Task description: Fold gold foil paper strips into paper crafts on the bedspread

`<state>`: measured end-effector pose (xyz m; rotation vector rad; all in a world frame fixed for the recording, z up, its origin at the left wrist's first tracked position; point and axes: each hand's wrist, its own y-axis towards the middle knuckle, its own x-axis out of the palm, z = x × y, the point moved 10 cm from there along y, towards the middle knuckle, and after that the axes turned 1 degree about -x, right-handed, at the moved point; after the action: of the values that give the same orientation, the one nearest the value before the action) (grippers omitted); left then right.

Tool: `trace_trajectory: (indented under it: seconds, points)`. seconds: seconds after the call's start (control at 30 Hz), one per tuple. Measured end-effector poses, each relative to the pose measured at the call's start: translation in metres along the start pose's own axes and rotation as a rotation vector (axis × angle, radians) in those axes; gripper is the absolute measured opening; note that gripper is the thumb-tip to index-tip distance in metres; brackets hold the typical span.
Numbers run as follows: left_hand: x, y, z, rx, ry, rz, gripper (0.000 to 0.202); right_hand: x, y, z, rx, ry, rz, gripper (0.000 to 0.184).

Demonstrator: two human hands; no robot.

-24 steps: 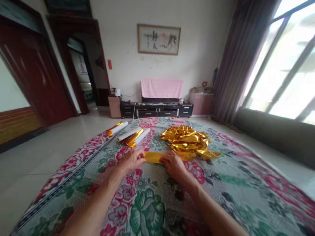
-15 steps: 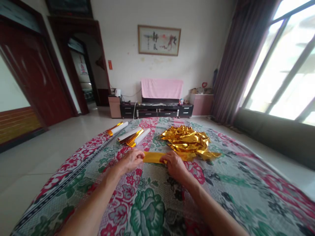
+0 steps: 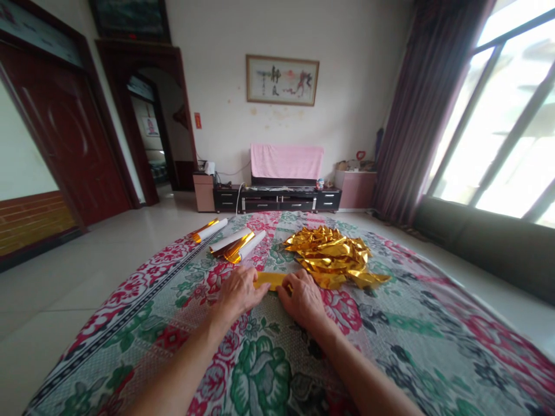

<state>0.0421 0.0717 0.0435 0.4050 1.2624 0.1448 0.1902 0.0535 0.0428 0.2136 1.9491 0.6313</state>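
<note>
A folded strip of gold foil paper (image 3: 269, 281) lies on the flowered cloth (image 3: 264, 370). My left hand (image 3: 237, 292) presses on the strip's left end with its fingers closed over it. At the right end my right hand (image 3: 303, 297) pinches the strip; only a short piece of gold shows between the two hands. Just beyond my right hand sits a heap of folded gold foil pieces (image 3: 332, 256). Three rolls of gold and white foil paper (image 3: 234, 241) lie further back on the left.
The cloth covers a large surface that ends at tiled floor (image 3: 87, 271) on the left. A dark bolster (image 3: 489, 242) runs along the window on the right. A low TV cabinet (image 3: 277, 199) and a dark doorway (image 3: 151, 144) stand at the far wall.
My two hands have moved closer together along the gold strip, so less of it shows between them. The view has tilted down slightly.
</note>
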Motion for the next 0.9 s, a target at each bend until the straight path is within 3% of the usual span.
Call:
trace_trajectory:
  seconds: [0.13,0.3,0.5,0.7,0.9]
  points:
    - [-0.004,-0.006,0.01,-0.051,0.111,0.059,0.042,0.003,0.0,0.001,0.006,-0.034,-0.015,0.017]
    - [0.003,-0.001,0.003,-0.064,0.068,-0.018,0.039,0.004,0.001,0.003,0.017,-0.031,-0.048,0.012]
    - [0.006,0.003,-0.004,-0.049,0.024,-0.09,0.044,0.003,0.001,0.004,0.062,-0.056,-0.051,0.021]
    - [0.002,0.002,-0.003,-0.045,-0.091,-0.083,0.039,-0.002,0.001,-0.001,0.006,-0.045,0.033,0.032]
    - [0.0,0.004,-0.002,-0.019,-0.174,-0.018,0.023,-0.004,0.0,-0.003,-0.02,-0.001,0.061,0.024]
